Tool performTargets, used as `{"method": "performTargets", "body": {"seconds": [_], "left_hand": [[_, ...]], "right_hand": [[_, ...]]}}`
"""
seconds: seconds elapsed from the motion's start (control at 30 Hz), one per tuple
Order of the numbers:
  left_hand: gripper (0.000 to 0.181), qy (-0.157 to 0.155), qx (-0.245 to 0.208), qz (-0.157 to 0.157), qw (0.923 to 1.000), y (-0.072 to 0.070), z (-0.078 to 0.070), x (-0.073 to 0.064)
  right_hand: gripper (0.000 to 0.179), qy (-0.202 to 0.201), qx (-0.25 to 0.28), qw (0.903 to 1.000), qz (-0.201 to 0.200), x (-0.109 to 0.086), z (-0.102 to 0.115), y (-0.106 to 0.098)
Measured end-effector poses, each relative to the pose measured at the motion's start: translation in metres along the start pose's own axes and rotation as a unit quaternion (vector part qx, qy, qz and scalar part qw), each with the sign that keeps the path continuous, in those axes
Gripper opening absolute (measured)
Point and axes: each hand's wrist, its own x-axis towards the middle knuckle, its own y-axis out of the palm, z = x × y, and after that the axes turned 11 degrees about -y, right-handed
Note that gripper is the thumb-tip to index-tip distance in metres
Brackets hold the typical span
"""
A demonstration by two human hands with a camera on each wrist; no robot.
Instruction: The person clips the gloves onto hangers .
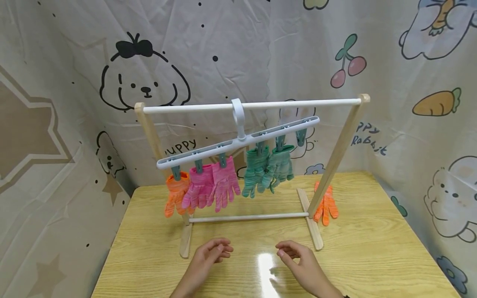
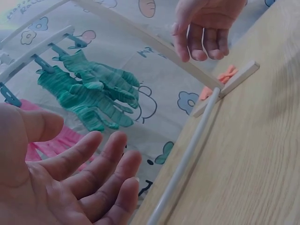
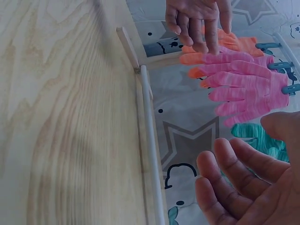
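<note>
My left hand (image 1: 210, 253) hovers over the table in front of the rack, its fingers loosely bent around nothing. To its right, my right hand (image 1: 301, 263) is held the same way, palm turned inward. Behind them a white clip hanger (image 1: 203, 154) hangs tilted from the rack's top rail, its left end lower. From its clips hang an orange glove (image 1: 177, 193), two pink gloves (image 1: 225, 184) and two green gloves (image 1: 257, 167). The rightmost clip (image 1: 301, 138) grips no glove. Another orange glove (image 1: 327, 209) lies on the table by the right post.
The wooden rack (image 1: 337, 159) has a white top rail (image 1: 298, 103), a low crossbar (image 1: 249, 217) and two feet on the table (image 1: 372, 252). A printed curtain (image 1: 238, 49) surrounds the table's back and sides.
</note>
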Motion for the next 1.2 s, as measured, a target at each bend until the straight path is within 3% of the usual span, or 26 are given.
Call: {"method": "performTargets", "body": {"seconds": [0.1,0.27,0.6,0.8,1.2], "left_hand": [[0.04,0.018,0.019,0.011,0.9996,0.002,0.002,-0.001],[0.041,0.012,0.03,0.022,0.9993,0.006,0.005,-0.004],[0.046,-0.025,0.034,0.024,0.9988,0.007,0.017,-0.007],[0.049,-0.037,0.042,0.024,0.9981,0.008,0.02,-0.006],[0.045,-0.015,0.041,0.048,0.9979,0.011,0.026,-0.005]], "right_hand": [[0.021,0.004,0.003,1.0,0.0,-0.002,0.0,0.001],[0.02,0.006,0.004,1.0,-0.002,-0.005,-0.001,0.004],[0.031,0.02,0.032,0.9988,0.032,-0.01,-0.006,0.007],[0.028,0.011,0.042,0.9986,0.029,-0.013,-0.011,0.009],[0.026,0.009,0.039,0.9988,0.027,-0.016,-0.018,0.012]]}}
